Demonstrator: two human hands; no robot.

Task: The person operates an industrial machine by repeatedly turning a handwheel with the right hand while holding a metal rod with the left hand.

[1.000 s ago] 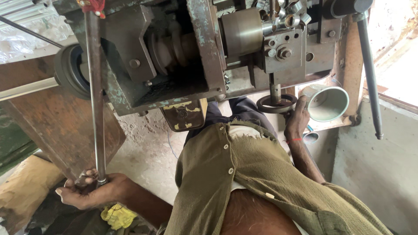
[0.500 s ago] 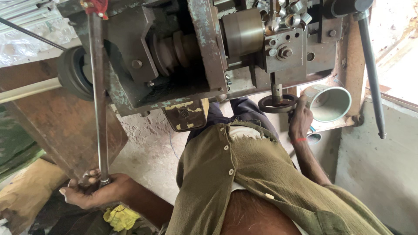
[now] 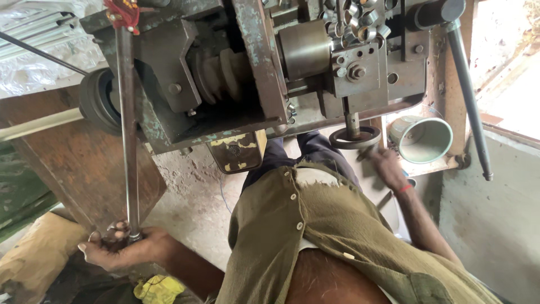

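Left hand (image 3: 121, 250) grips the long steel rod's (image 3: 128, 141) lower end; right hand (image 3: 388, 168) touches the small handwheel (image 3: 347, 137).

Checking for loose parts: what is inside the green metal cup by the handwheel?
The green cup shows only a pale, bare inner wall; its bottom is out of sight. The right hand is beside it, blurred.

The machine (image 3: 264, 73) is heavy metal, its green paint chipped and worn to dull grey — matt all over. The long rod (image 3: 128, 141) is bare steel, faintly shiny. The handwheel (image 3: 354, 137) looks dark, smooth metal. The cup (image 3: 424, 138) is metal too, pale green inside. The shirt (image 3: 337, 236) is coarse olive cloth — frayed at the collar. The floor (image 3: 191, 202) is rough concrete.
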